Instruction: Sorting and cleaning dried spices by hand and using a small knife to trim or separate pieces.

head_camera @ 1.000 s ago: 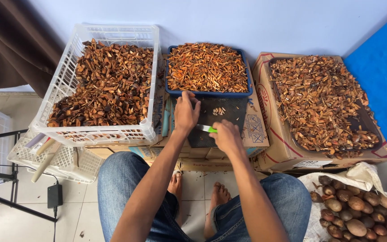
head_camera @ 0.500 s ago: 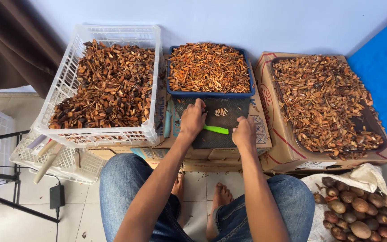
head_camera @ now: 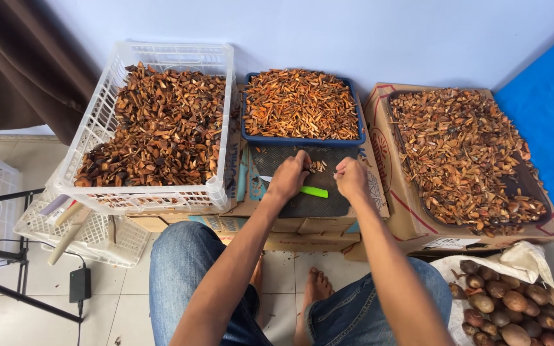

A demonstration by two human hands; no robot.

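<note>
A dark mesh mat (head_camera: 328,204) lies on cardboard in front of me. On it sits a small pile of cut brown pieces (head_camera: 319,166). My left hand (head_camera: 288,176) curls its fingers around the pile's left side. My right hand (head_camera: 352,178) pinches pieces at the pile's right side. A green-handled knife (head_camera: 313,191) lies loose on the mat between and just below both hands. Directly behind the mat, a blue tray (head_camera: 302,140) is heaped with thin orange-brown slivers.
A white plastic crate (head_camera: 97,128) of dark brown chunks stands at the left, and a cardboard box (head_camera: 411,211) of mixed shavings at the right. A white sack (head_camera: 533,256) of whole brown nuts lies at bottom right. A power adapter (head_camera: 79,285) lies on the tiled floor.
One second ago my right hand held the green knife over the mat. The knife now lies on the mat, and both hands have closed in on the small pile of pieces.
</note>
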